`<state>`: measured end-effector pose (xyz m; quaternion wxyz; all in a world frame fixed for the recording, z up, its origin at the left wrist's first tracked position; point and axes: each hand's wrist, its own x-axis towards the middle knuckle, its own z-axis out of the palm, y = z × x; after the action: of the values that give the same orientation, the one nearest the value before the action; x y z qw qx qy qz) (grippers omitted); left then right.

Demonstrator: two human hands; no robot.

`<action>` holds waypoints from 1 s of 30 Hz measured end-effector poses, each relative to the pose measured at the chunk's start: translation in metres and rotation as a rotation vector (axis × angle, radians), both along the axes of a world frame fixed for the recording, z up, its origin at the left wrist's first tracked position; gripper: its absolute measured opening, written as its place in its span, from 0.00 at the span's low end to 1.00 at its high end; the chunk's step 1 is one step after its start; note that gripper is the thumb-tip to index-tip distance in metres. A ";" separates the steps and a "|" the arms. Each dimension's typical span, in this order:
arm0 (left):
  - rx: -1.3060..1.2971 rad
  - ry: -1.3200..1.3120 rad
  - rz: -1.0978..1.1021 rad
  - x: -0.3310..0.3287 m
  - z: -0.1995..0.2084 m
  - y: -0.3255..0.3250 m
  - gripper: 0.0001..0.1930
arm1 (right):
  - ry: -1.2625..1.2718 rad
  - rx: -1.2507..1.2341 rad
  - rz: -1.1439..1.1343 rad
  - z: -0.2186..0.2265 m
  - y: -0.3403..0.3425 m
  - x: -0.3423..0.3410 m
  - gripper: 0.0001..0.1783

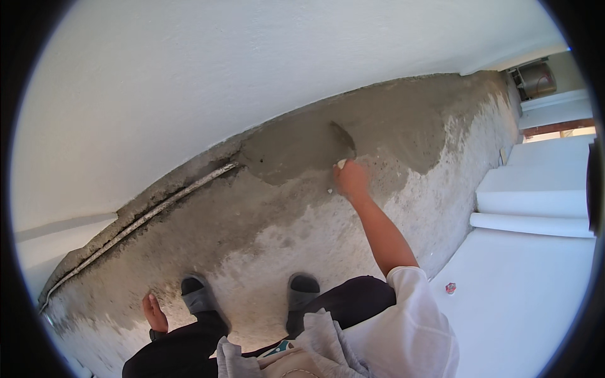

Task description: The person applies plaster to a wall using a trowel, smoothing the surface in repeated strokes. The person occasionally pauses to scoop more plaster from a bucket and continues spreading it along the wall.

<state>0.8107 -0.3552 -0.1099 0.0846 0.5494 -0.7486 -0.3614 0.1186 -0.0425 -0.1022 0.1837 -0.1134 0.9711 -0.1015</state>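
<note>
My right hand [351,180] is closed around a trowel, whose dark, narrow blade [343,138] rests on wet grey mortar [287,151]. The mortar is spread in a smooth layer along the foot of the white wall [189,82]. Most of the trowel's handle is hidden in my fist. My left hand [155,314] hangs beside my left knee, apart from the floor, with its fingers stretched out and nothing in it.
A pale pipe [151,213] runs along a rough groove by the wall, ending at the mortar. Rough concrete floor [252,264] lies under my sandalled feet. White walls and ledges [535,183] stand on the right, with a small red valve knob [450,288] and a metal cylinder [537,80] farther off.
</note>
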 end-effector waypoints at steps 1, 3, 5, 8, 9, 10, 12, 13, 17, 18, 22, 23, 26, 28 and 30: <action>-0.019 -0.019 -0.017 -0.003 0.000 -0.001 0.23 | -0.076 -0.089 0.009 0.002 -0.006 0.015 0.21; -0.071 -0.020 -0.067 -0.010 0.002 -0.004 0.22 | -0.003 -0.086 0.101 0.000 -0.025 0.046 0.23; -0.071 -0.033 -0.058 -0.016 0.004 -0.006 0.22 | -0.067 -0.160 0.187 -0.002 -0.043 0.078 0.23; -0.078 -0.025 -0.056 -0.022 0.008 -0.006 0.22 | -0.143 -0.205 0.339 -0.002 -0.075 0.127 0.22; -0.084 -0.022 -0.059 -0.022 0.009 -0.006 0.22 | -0.187 -0.199 0.405 0.001 -0.082 0.139 0.22; -0.088 -0.012 -0.052 -0.022 0.010 -0.005 0.22 | -0.214 -0.207 0.466 0.004 -0.087 0.145 0.22; -0.119 -0.005 -0.045 -0.019 0.011 -0.004 0.22 | -0.175 -0.266 0.374 0.012 -0.087 0.145 0.21; -0.118 -0.010 -0.046 -0.016 0.012 -0.004 0.22 | -0.180 -0.314 0.343 0.015 -0.083 0.142 0.21; -0.098 -0.021 0.003 -0.008 0.013 0.006 0.22 | -0.025 -0.228 0.111 0.013 -0.066 0.110 0.23; -0.092 -0.018 0.025 -0.007 0.014 0.008 0.22 | -0.067 -0.229 0.148 0.009 -0.066 0.112 0.22; -0.032 -0.024 0.051 -0.007 0.020 0.018 0.22 | -0.131 -0.276 0.309 0.001 -0.078 0.139 0.20; -0.065 -0.031 0.025 -0.008 0.023 0.019 0.22 | -0.213 -0.301 0.405 0.002 -0.081 0.144 0.19; -0.119 -0.029 0.016 -0.007 0.031 0.015 0.22 | -0.120 -0.402 0.307 0.010 -0.083 0.144 0.19; -0.061 0.008 0.084 -0.003 0.037 0.013 0.22 | -0.173 -0.296 0.217 0.014 -0.084 0.140 0.19; -0.060 0.003 0.108 0.004 0.039 0.018 0.23 | -0.194 -0.269 0.259 0.014 -0.083 0.140 0.20</action>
<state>0.8148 -0.3368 -0.0710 0.1217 0.5858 -0.7280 -0.3348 0.2586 -0.1256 -0.0881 0.2711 -0.2504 0.9039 -0.2162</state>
